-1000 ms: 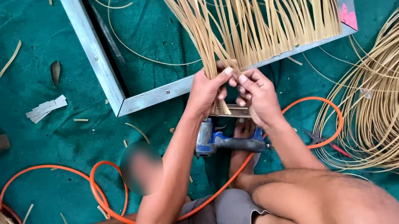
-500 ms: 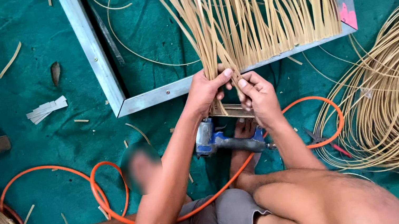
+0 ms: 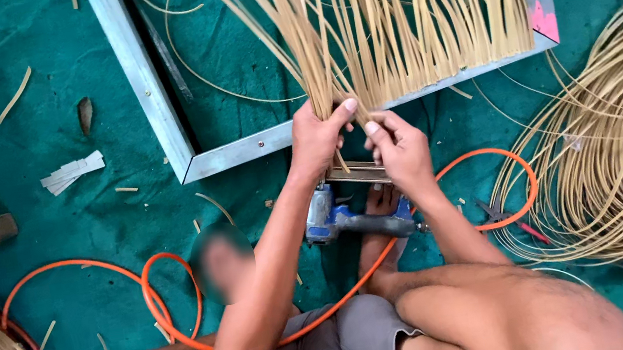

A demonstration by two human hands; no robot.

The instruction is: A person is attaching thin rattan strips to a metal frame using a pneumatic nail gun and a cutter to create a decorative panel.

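Two hands at metal frame (image 3: 150, 101), left hand (image 3: 316, 142) gripping rattan strands (image 3: 308, 50), right hand (image 3: 401, 151) fingers pinching strands, pneumatic stapler (image 3: 352, 218) below.

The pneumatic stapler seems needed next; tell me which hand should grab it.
Probably the right hand: it only touches the strands with fingertips, just above the stapler handle, while the left hand grips them.

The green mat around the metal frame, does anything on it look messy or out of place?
Yes. Cut cane scraps and a small pile of white strips lie scattered on the green mat left of the metal frame, and the orange hose loops loosely under the person's arms.
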